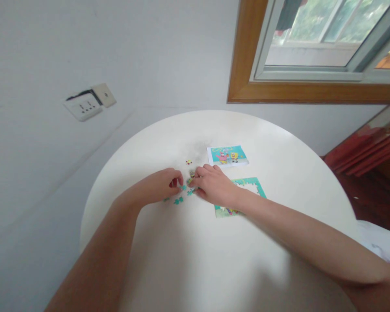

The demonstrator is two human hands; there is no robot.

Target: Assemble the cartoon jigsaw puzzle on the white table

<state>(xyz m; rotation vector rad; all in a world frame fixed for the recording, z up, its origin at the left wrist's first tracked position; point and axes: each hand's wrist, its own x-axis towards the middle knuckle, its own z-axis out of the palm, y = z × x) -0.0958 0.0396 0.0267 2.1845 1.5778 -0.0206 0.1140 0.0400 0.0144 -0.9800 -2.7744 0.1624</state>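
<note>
My left hand [164, 184] and my right hand [212, 185] meet over a small cluster of loose jigsaw pieces [179, 200] on a round white table [279, 143]. Both hands have their fingers curled down onto the teal pieces between them; whether either pinches a piece is hidden by the fingers. A puzzle frame [253, 186] with a teal border lies under my right wrist. A cartoon reference picture [227, 155] lies just beyond the hands. One small piece [189, 162] sits alone behind them.
A white wall with a socket plate [84, 105] rises on the left. A wood-framed window [312, 47] is at the upper right. Red objects [367, 147] and dark floor lie past the table's right edge.
</note>
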